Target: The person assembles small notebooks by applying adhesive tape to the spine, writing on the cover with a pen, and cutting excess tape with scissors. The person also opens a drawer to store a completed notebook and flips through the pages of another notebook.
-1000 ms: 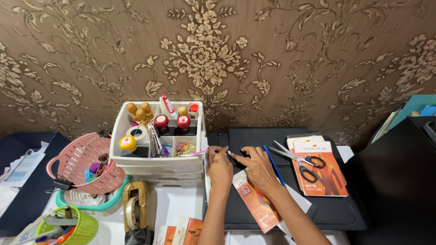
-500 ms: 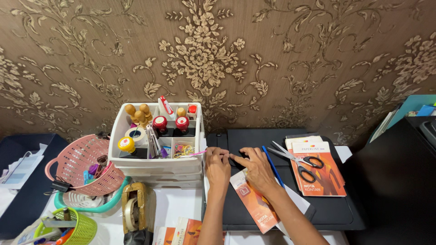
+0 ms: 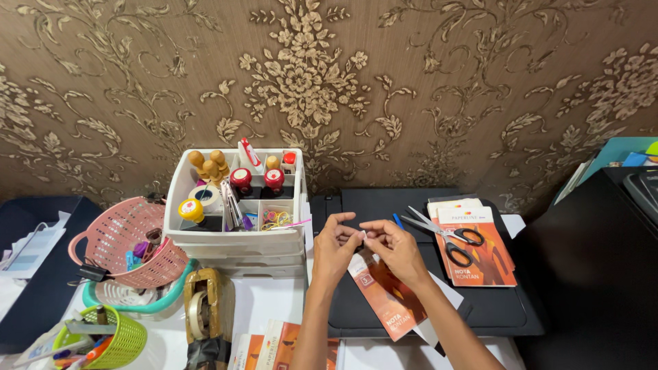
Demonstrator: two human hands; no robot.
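My left hand [image 3: 334, 248] and my right hand [image 3: 394, 248] meet fingertip to fingertip over the black printer lid [image 3: 493, 301]. Between the fingertips sits something small and pale [image 3: 362, 235]; what it is I cannot tell. Just below the hands lies an orange receipt booklet [image 3: 387, 294] on a white sheet. A blue pen [image 3: 398, 220] lies behind my right hand. Black-handled scissors [image 3: 445, 234] rest on a second orange booklet [image 3: 480, 250] to the right.
A white desk organiser [image 3: 236, 233] holds stamps, ink bottles and rubber bands at the left. A pink basket [image 3: 123, 243], a green basket [image 3: 113, 339] and a tape dispenser [image 3: 205, 308] stand on the white table. A black box [image 3: 596, 274] is at the right.
Both hands have lifted slightly off the printer lid and drawn together, fingertips now pinching the small pale thing between them.
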